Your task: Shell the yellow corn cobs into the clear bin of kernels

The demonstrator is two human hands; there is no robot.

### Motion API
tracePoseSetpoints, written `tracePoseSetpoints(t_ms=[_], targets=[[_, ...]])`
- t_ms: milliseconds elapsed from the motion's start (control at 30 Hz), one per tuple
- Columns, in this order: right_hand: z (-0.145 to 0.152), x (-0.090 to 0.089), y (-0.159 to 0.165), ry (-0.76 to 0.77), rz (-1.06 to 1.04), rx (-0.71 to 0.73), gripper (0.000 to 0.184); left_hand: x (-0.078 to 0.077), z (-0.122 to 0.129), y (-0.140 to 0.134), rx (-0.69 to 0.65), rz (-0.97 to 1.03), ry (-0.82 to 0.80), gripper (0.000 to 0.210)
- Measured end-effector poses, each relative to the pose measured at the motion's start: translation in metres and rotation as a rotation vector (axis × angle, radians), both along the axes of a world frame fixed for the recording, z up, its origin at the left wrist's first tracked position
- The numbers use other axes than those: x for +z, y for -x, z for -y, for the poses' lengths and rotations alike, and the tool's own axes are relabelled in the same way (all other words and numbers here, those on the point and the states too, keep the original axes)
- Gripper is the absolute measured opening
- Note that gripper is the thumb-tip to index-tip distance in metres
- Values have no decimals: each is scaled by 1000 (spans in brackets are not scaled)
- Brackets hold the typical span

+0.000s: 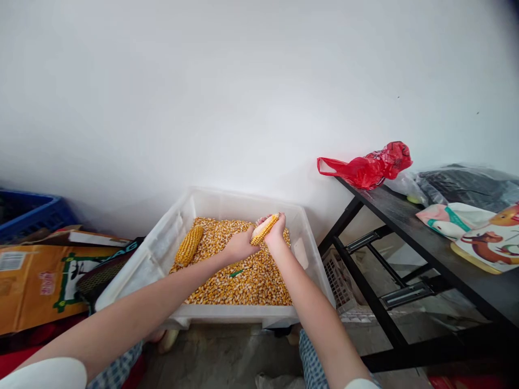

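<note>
A partly stripped corn cob [264, 230] is held over the bin, tilted, with a pale bare patch beside rows of yellow kernels. My left hand [242, 245] is closed around its lower left end. Gripping the upper right end is my right hand [277, 227], its fingers partly hidden behind the cob. Loose corn kernels [243, 286] lie in a broad layer inside the white plastic bin [247, 310]. A whole ear of corn [189, 246] rests on the kernels at the left. Among the kernels, below my left hand, sits a small green piece [235, 273].
On the right stands a black folding table [389, 216] with a red plastic bag [373, 166] and a printed bag [482, 235] on top. Under it is a pale crate [338, 281]. Left of the bin are an orange cardboard box [32, 286] and a blue crate [36, 216].
</note>
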State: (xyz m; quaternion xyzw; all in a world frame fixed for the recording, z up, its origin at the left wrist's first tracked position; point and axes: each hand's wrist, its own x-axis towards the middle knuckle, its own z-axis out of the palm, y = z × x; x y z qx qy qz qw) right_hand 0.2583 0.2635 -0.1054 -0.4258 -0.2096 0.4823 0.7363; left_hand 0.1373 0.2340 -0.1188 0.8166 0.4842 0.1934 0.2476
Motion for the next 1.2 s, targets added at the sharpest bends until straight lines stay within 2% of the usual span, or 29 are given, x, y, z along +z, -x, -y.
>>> tracePoseSetpoints(t_ms=[67,200,433,533,600,667,733,833,933,1033,1200], targets=[[2,6,5,34,-138,1,47,2,1,-1,-4,-81,-90,48],[8,19,2,16,-178,-8,45,4,5,-6,-61,-46,-134,49],[8,19,-2,8,-87,87,44,1,3,-5,-205,230,-3,49],[2,16,-9,-25,-42,139,48,2,-2,-1,-290,336,114,48],[-2,13,-16,-55,46,88,50,3,-5,1,-324,383,185,46],[-5,10,-21,-71,128,-53,49,3,-7,3,-291,354,146,47],[-5,7,-20,-60,162,-150,47,3,-7,3,-193,223,24,46],[-1,6,-11,6,17,-56,47,4,-4,1,-26,-74,-148,42],[3,11,-2,57,-197,-4,48,5,1,-4,28,-247,-289,38],[5,18,1,26,-177,-41,46,8,7,-8,8,-240,-310,38],[3,21,0,-21,48,-58,47,10,12,-10,-24,-62,-156,40]])
